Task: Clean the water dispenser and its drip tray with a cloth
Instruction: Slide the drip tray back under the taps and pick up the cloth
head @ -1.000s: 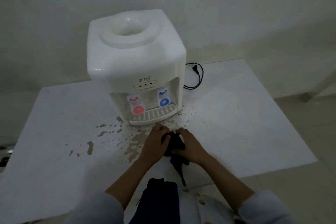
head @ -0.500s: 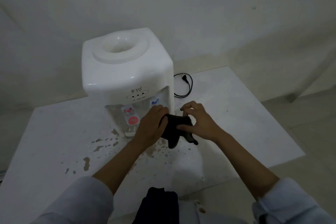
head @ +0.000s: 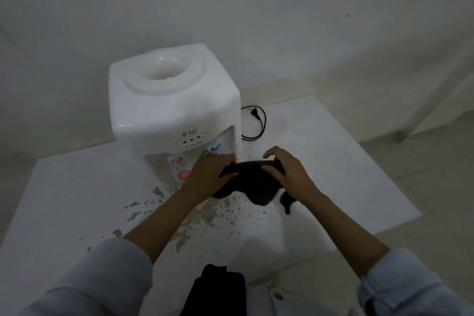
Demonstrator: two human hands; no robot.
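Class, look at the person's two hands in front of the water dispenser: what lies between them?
In the head view, a dark cloth stretches between the left hand and the right hand; both grip it.

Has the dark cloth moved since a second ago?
Yes. The dark cloth, held in both hands, has risen from the stained tabletop to the white plastic water dispenser, now covering its drip tray area.

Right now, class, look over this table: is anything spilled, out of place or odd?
Yes. Brownish splatter is spread over the white table in front of the water dispenser. The dispenser's black cord lies loose on the table with its plug unconnected. Both hands hold a dark cloth near the taps.
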